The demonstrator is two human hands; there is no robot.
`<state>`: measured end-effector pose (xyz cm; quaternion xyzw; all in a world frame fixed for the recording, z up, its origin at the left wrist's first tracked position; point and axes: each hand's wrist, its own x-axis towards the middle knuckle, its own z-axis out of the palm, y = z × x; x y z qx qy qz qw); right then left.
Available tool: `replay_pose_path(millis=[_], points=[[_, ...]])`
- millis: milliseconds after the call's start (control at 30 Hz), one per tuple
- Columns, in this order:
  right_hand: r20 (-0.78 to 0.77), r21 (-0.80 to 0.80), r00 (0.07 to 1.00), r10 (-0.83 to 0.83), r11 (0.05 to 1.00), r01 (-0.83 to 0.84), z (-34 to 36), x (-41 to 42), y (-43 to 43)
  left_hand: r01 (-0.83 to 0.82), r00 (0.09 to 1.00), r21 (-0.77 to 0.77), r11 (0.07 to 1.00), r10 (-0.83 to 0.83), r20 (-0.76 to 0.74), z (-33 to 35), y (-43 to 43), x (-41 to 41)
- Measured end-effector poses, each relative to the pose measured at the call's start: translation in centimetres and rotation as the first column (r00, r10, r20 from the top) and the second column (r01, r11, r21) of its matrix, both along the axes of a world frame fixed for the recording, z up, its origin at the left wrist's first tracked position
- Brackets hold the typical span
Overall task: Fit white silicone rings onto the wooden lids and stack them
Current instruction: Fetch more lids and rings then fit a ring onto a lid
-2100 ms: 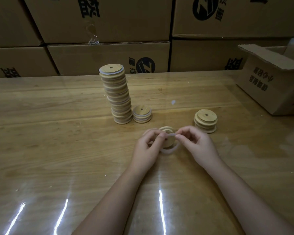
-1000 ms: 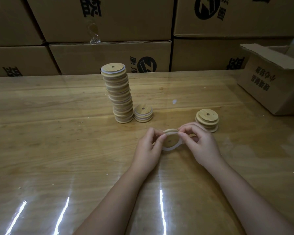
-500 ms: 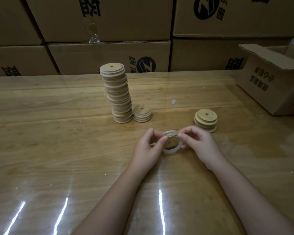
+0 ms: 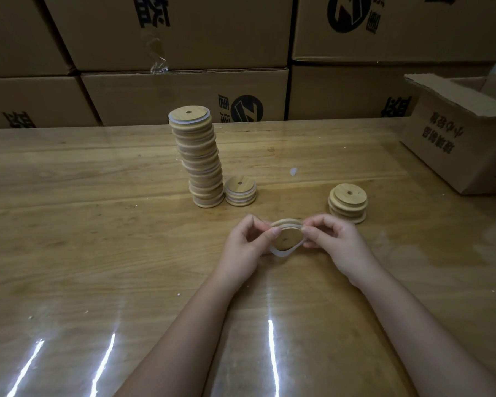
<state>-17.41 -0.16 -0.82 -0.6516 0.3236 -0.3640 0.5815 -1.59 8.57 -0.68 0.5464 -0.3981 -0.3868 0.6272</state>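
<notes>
- Boxes (image 4: 166,38) behind: brown cardboard, walled up in rows, black print. Round black logo (image 4: 246,108) with a Z-like slash, and bold Chinese characters beside it; most are cut off or too dim to read.
- Open box (image 4: 455,138) far right on the surface (image 4: 98,224): corrugated, flap up, black Chinese lines printed upside down, not legible.
- Surface: wood-grain planks under a glossy clear sheet, with streaks of light glare near the front edge.
- Lid (image 4: 287,239): round pale wood disc, stepped rim, small centre hole. It is held tilted just above the surface, front centre, between both hands.
- Ring (image 4: 281,252): thin white silicone band, looped round the lid, its lower part sagging loose below the disc.
- Left hand (image 4: 241,247): fingers (image 4: 274,232) curled, pinching the lid's left edge.
- Right hand (image 4: 338,247): fingers (image 4: 307,230) curled, pinching the right edge, ring under the tips.
- Tall stack (image 4: 198,159): many lids with white rings showing between them, leaning a bit, behind the hands to the left.
- Short stack (image 4: 240,191): a few ringed lids, just beside the tall stack's base.
- Third stack (image 4: 347,203): a few lids, no white seen, near the right hand.
</notes>
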Motion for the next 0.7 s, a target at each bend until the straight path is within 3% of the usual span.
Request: replay_pose_path(millis=[233, 700], points=[[-0.006, -0.037, 1.000, -0.004, 0.999, 0.004, -0.33, 0.23, 0.03, -0.082, 0.972, -0.035, 0.996, 0.088, 0.219, -0.33, 0.08, 0.22], [-0.097, -0.124, 0.995, -0.026, 0.992, 0.014, -0.22, 0.02, 0.01, -0.101, 0.953, -0.025, 0.995, 0.104, 0.285, -0.32, 0.18, 0.57]])
